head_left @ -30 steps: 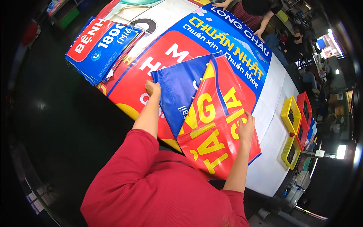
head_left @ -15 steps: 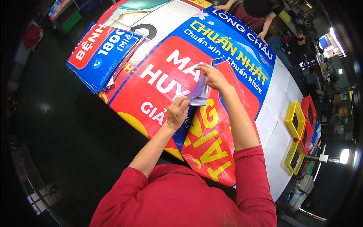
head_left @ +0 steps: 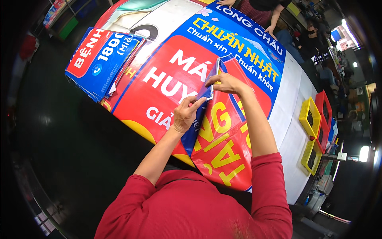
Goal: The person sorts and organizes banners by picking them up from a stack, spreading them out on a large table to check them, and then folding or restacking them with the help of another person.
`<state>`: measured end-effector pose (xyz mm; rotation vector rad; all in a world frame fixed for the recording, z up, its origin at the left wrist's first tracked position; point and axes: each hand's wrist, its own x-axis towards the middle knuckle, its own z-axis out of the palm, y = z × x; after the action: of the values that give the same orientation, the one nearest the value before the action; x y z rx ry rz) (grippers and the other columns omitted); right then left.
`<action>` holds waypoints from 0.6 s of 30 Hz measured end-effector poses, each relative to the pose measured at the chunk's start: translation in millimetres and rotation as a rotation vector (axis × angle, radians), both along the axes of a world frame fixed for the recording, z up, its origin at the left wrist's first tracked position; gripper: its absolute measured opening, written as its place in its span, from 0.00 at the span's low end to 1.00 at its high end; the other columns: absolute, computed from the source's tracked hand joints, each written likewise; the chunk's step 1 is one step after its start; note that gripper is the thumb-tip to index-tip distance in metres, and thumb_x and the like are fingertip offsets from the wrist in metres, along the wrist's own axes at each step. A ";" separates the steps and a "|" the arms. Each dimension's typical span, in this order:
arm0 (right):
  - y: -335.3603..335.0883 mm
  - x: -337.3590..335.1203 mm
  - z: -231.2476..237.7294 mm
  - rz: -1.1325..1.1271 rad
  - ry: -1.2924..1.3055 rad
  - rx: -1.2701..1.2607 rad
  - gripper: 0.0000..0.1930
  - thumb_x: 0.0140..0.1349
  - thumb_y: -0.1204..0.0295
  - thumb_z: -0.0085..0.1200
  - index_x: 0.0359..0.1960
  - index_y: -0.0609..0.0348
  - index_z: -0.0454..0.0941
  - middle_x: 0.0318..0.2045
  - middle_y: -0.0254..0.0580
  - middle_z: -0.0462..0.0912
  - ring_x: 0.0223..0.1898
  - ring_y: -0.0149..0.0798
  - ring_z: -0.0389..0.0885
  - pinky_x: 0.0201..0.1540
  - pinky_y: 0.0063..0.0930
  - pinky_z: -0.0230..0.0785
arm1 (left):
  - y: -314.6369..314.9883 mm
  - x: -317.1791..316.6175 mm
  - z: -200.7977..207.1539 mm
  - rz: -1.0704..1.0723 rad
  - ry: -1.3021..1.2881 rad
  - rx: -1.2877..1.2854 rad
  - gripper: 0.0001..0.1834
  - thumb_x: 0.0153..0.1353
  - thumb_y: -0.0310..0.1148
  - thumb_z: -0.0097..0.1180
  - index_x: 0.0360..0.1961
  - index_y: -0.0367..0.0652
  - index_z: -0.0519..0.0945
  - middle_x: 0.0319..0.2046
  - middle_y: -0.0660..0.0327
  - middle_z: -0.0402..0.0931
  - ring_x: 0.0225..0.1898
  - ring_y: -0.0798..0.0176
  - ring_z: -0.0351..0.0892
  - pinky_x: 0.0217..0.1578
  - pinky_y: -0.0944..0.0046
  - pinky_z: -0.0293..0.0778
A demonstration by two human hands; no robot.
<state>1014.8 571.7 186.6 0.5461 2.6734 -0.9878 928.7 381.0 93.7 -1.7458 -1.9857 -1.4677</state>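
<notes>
A large glossy red and blue printed banner (head_left: 159,55) covers most of the table before me. Part of it is folded over, forming a loose red flap with yellow lettering (head_left: 227,167) on the side nearest me. A narrow blue strip with a white edge (head_left: 217,71) rises along the fold. My left hand (head_left: 185,114) is closed on the lower end of this strip, its index finger stretched along it. Just above and to the right, my right hand (head_left: 227,83) pinches the same strip with bent fingers. The undersides of both grips are hidden.
A stack of blue and red printed sheets (head_left: 101,63) lies at the table's left edge. Yellow baskets (head_left: 310,117) and red baskets (head_left: 324,105) holding dark small items stand at the right. Across the table, another person's hand (head_left: 271,31) rests on the banner's far edge.
The strip between my hands, bunched and showing its pale underside before, now lies straighter along the fold. My right hand has come down slightly, and my left hand's index finger has stretched out.
</notes>
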 end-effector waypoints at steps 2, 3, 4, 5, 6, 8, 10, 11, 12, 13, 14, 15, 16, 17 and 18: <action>-1.4 -0.9 8.9 -0.015 -0.095 -0.061 0.18 0.48 0.73 0.43 0.42 0.55 0.77 0.46 0.42 0.75 0.50 0.42 0.70 0.56 0.32 0.59 | 0.7 -1.5 1.5 0.004 0.008 0.014 0.22 0.44 0.18 0.54 0.41 0.53 0.76 0.33 0.64 0.71 0.28 0.64 0.77 0.24 0.68 0.75; 2.1 0.8 7.0 -0.020 -0.093 -0.061 0.18 0.48 0.73 0.43 0.42 0.55 0.77 0.46 0.42 0.75 0.50 0.42 0.70 0.56 0.32 0.59 | 1.8 -1.5 1.7 -0.001 0.009 0.015 0.22 0.44 0.18 0.54 0.41 0.53 0.76 0.33 0.64 0.71 0.28 0.64 0.77 0.24 0.68 0.75; 8.3 3.5 3.1 -0.023 -0.040 -0.180 0.18 0.47 0.72 0.45 0.42 0.55 0.77 0.45 0.42 0.75 0.50 0.41 0.70 0.55 0.31 0.59 | 3.3 -1.2 1.7 0.000 0.028 0.040 0.21 0.44 0.18 0.54 0.40 0.52 0.76 0.33 0.63 0.71 0.29 0.64 0.77 0.24 0.68 0.75; 8.1 2.6 5.1 -0.022 0.011 -0.301 0.19 0.47 0.71 0.46 0.43 0.54 0.77 0.45 0.43 0.76 0.49 0.40 0.70 0.55 0.30 0.59 | 4.0 -1.2 0.9 0.005 0.046 0.064 0.19 0.44 0.19 0.54 0.39 0.51 0.76 0.33 0.63 0.71 0.29 0.64 0.77 0.24 0.68 0.75; 6.5 1.6 6.3 -0.022 0.011 -0.302 0.19 0.47 0.71 0.46 0.43 0.54 0.77 0.45 0.43 0.76 0.49 0.40 0.70 0.55 0.30 0.59 | 4.1 -1.7 0.1 0.005 0.045 0.063 0.19 0.44 0.19 0.54 0.39 0.51 0.76 0.33 0.63 0.71 0.29 0.64 0.77 0.24 0.68 0.75; 1.9 -1.7 12.2 -0.058 -0.077 -0.190 0.20 0.45 0.70 0.48 0.44 0.55 0.76 0.44 0.43 0.76 0.47 0.39 0.71 0.54 0.29 0.60 | 6.5 -2.6 0.8 -0.015 0.010 0.054 0.16 0.44 0.19 0.54 0.36 0.48 0.76 0.35 0.62 0.72 0.28 0.64 0.77 0.22 0.68 0.74; 1.8 -6.9 7.6 -0.059 -0.112 -0.178 0.21 0.44 0.69 0.49 0.44 0.53 0.76 0.44 0.45 0.76 0.48 0.41 0.72 0.54 0.30 0.60 | 4.4 1.0 4.2 -0.041 -0.031 0.032 0.14 0.44 0.19 0.55 0.34 0.46 0.77 0.35 0.61 0.73 0.30 0.62 0.78 0.25 0.67 0.75; 5.9 -8.4 1.1 -0.034 -0.173 -0.057 0.20 0.44 0.69 0.49 0.44 0.52 0.77 0.43 0.45 0.77 0.47 0.42 0.72 0.52 0.30 0.61 | 4.4 3.7 8.1 -0.068 -0.071 0.008 0.11 0.44 0.19 0.57 0.31 0.45 0.77 0.36 0.60 0.73 0.33 0.59 0.78 0.27 0.65 0.76; 11.3 -9.8 -5.5 -0.008 -0.234 0.065 0.20 0.44 0.69 0.50 0.43 0.51 0.77 0.42 0.46 0.77 0.47 0.43 0.73 0.51 0.30 0.62 | 5.4 4.6 11.9 -0.072 -0.066 0.017 0.11 0.44 0.19 0.57 0.31 0.45 0.77 0.36 0.60 0.73 0.33 0.59 0.78 0.27 0.65 0.76; 18.3 -9.9 -10.5 0.101 -0.239 0.229 0.17 0.45 0.66 0.52 0.40 0.51 0.79 0.39 0.47 0.78 0.43 0.47 0.74 0.46 0.32 0.65 | 6.2 5.4 16.1 -0.108 0.003 0.073 0.11 0.44 0.21 0.56 0.31 0.46 0.77 0.37 0.60 0.73 0.38 0.58 0.76 0.35 0.62 0.74; 24.3 -7.9 -15.3 0.094 -0.235 0.236 0.17 0.45 0.66 0.52 0.40 0.51 0.79 0.39 0.47 0.78 0.43 0.47 0.74 0.46 0.32 0.65 | 6.0 7.3 20.9 -0.147 0.073 0.127 0.11 0.44 0.23 0.56 0.31 0.47 0.76 0.38 0.59 0.73 0.43 0.56 0.74 0.43 0.59 0.71; 30.9 -5.5 -20.5 -0.004 -0.240 0.237 0.16 0.46 0.64 0.54 0.38 0.52 0.79 0.37 0.48 0.79 0.40 0.47 0.75 0.44 0.33 0.66 | 1.9 13.3 35.9 -0.116 0.154 0.104 0.09 0.44 0.24 0.55 0.30 0.46 0.76 0.40 0.58 0.73 0.50 0.52 0.68 0.53 0.54 0.61; 38.8 -2.1 -26.9 -0.102 -0.244 0.236 0.16 0.46 0.61 0.55 0.36 0.53 0.80 0.34 0.48 0.80 0.38 0.48 0.76 0.42 0.33 0.67 | 1.4 19.0 47.2 -0.133 0.117 0.127 0.09 0.46 0.23 0.54 0.31 0.43 0.75 0.40 0.59 0.74 0.49 0.54 0.70 0.56 0.49 0.57; 59.6 6.2 -31.7 -0.139 -0.119 0.247 0.16 0.47 0.58 0.55 0.34 0.56 0.80 0.31 0.49 0.80 0.35 0.48 0.77 0.41 0.33 0.67 | 4.7 21.2 49.5 -0.235 0.020 0.179 0.09 0.47 0.22 0.54 0.33 0.42 0.73 0.39 0.59 0.75 0.47 0.55 0.72 0.52 0.52 0.61; 80.5 8.3 -17.7 -0.199 -0.216 0.350 0.16 0.47 0.59 0.55 0.33 0.55 0.80 0.31 0.49 0.80 0.35 0.47 0.77 0.41 0.33 0.67 | 7.1 23.8 49.4 -0.331 -0.083 0.224 0.10 0.49 0.21 0.53 0.34 0.41 0.72 0.37 0.59 0.75 0.44 0.56 0.75 0.49 0.54 0.66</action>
<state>1023.1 652.2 168.9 0.9460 2.6401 -0.4669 952.5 388.1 143.1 -2.0091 -1.5428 -1.8076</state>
